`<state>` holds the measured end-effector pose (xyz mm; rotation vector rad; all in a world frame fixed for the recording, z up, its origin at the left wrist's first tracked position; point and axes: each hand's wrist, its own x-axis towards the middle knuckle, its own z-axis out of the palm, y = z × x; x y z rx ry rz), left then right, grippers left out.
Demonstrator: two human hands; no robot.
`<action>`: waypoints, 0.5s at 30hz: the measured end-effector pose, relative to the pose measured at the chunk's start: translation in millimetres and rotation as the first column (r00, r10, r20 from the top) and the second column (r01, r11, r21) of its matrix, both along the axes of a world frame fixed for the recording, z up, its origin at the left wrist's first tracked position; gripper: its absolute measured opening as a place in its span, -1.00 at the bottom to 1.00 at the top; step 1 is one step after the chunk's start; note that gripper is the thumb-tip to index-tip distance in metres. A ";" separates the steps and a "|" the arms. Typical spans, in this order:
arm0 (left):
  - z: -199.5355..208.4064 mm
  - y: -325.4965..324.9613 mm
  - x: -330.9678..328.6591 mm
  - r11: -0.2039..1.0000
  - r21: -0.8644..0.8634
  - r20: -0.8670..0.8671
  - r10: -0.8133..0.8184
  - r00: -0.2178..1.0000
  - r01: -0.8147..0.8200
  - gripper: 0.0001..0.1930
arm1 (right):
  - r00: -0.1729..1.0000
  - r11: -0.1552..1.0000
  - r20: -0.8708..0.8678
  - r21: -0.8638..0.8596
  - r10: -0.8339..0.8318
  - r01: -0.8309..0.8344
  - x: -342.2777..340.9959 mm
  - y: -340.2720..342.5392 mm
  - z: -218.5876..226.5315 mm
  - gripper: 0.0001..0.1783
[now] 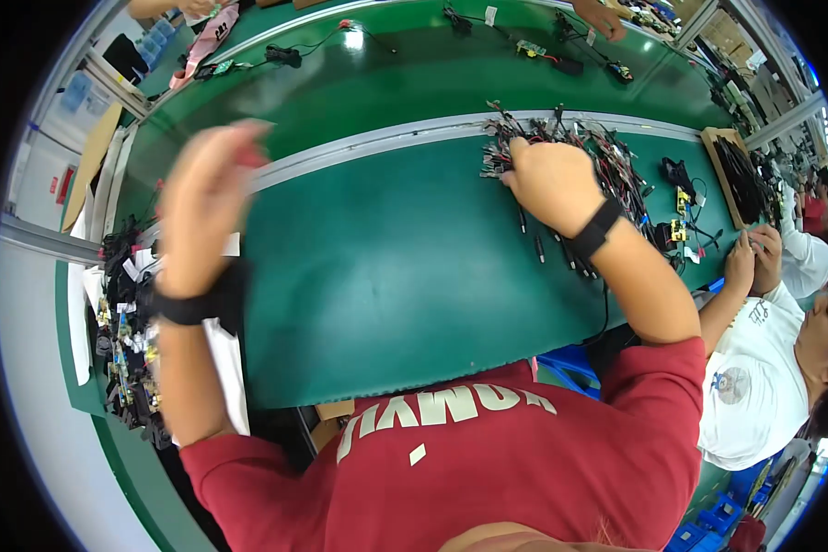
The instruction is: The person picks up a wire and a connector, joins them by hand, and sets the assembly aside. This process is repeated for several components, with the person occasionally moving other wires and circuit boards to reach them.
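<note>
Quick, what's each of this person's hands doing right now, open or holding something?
Left hand: blurred, so open or closed cannot be told.
Right hand: fingers curled at the pile of cables; whether its grip holds any is hidden.

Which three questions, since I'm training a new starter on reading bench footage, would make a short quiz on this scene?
1. Which is at the heaped cables, the left hand or the right hand?
2. True or false: each wrist wears a black band.
3. Where does the cardboard tray lie, as the picture shows it?
A) Left of the heaped cables
B) Right of the heaped cables
C) Beneath the left hand

Key: 1. The right hand. 2. True. 3. B.
</note>
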<state>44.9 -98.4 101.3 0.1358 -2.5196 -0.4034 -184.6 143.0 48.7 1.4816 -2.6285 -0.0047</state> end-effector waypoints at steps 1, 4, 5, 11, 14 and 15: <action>-21.8 25.1 -19.4 0.980 0.187 -0.004 -0.072 0.997 0.071 -0.66 | 0.999 1.000 -0.041 -0.022 0.007 -0.008 2.0 -4.7 -4.5 -0.81; -62.4 79.1 -56.1 0.855 0.456 0.074 -0.315 0.946 0.249 -0.60 | 0.997 0.999 -0.074 -0.038 0.020 -0.023 3.6 -3.0 -10.6 -0.79; -73.3 92.4 -62.0 0.734 0.649 0.095 -0.339 0.936 0.199 -0.61 | 0.994 0.985 0.009 -0.138 0.109 -0.107 4.7 2.0 -12.4 -0.78; -101.5 97.3 -66.2 0.220 0.974 0.118 -0.328 0.937 -0.046 -0.63 | 0.935 0.971 0.264 -0.112 0.235 -0.213 21.9 20.7 -23.0 -0.77; -106.1 86.9 -63.0 0.118 0.992 0.079 -0.290 0.954 -0.046 -0.63 | 0.975 0.986 0.163 -0.096 0.153 -0.139 20.2 22.6 -16.3 -0.73; -106.6 84.9 -62.3 0.102 0.993 0.083 -0.264 0.961 -0.058 -0.63 | 0.978 0.968 0.069 -0.170 0.198 -0.184 21.0 21.0 -14.2 -0.70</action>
